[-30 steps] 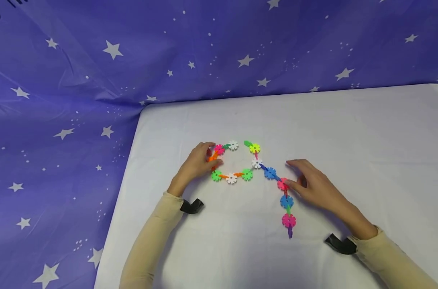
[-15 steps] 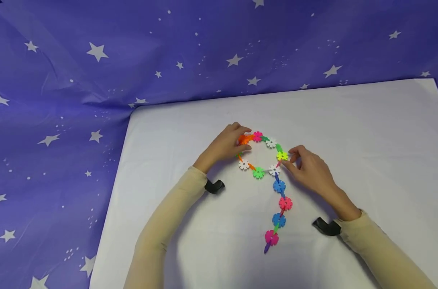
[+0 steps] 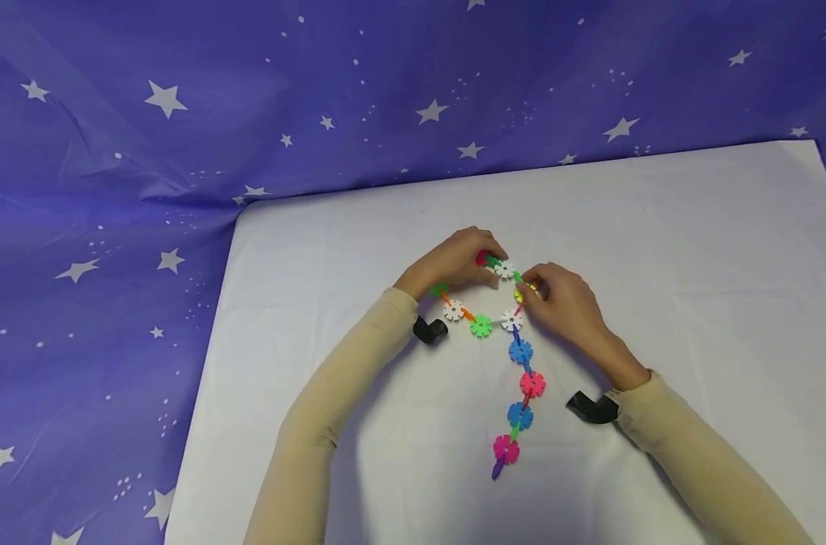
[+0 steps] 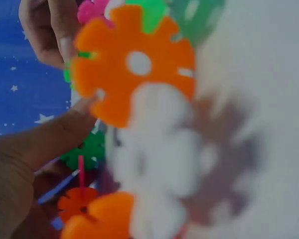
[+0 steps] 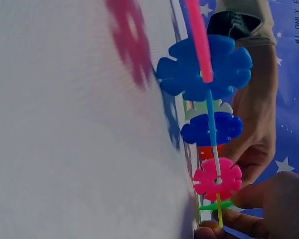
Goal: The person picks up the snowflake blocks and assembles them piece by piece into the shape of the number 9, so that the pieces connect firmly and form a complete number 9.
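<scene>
A chain of slotted, flower-shaped plastic discs lies on the white table, joined edge to edge. Its upper part bends into a ring that includes a green disc (image 3: 481, 326); a tail with a blue disc (image 3: 520, 351) runs down toward the person. My left hand (image 3: 456, 257) grips the ring's top beside a white disc (image 3: 504, 269), covering some pieces; in the left wrist view its thumb touches an orange disc (image 4: 182, 55). My right hand (image 3: 568, 303) pinches the yellow disc (image 3: 525, 294), partly hidden by its fingers. Whether the white disc and the green one by the yellow interlock, I cannot tell.
The white-covered table (image 3: 692, 250) extends to the right and to the front of the chain. Behind and to the left hangs a purple cloth (image 3: 358, 91) with white stars. Black wrist mounts (image 3: 593, 409) stick out from both sleeves.
The left hand has carried the chain's left end rightward, bending it into a ring. The right hand went from the tail's pink disc to the yellow one. The tail has swung leftward; the view shifted slightly.
</scene>
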`<state>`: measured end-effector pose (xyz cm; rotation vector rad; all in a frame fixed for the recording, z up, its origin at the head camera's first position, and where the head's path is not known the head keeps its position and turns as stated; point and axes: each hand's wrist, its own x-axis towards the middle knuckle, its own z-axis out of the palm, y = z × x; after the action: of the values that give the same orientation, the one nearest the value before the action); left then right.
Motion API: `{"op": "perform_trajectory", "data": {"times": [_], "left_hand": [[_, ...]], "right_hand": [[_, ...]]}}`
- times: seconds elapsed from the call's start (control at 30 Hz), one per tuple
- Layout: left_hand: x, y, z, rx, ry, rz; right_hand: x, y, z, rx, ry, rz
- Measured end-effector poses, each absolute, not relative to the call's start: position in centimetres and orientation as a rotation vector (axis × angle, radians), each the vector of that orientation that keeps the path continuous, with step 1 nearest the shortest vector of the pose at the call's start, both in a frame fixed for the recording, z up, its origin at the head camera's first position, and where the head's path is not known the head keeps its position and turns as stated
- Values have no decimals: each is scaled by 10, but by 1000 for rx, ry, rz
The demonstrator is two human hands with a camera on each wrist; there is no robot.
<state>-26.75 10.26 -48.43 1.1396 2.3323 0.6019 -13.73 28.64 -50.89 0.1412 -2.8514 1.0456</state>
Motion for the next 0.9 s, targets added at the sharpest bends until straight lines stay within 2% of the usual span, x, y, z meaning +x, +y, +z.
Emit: {"op": "perform_trajectory", "data": {"times": [0.9], "left_hand": [[-267, 109, -501, 1235, 2281, 770]], "right_hand": [[-136, 281, -520, 111, -2774, 1133]]}}
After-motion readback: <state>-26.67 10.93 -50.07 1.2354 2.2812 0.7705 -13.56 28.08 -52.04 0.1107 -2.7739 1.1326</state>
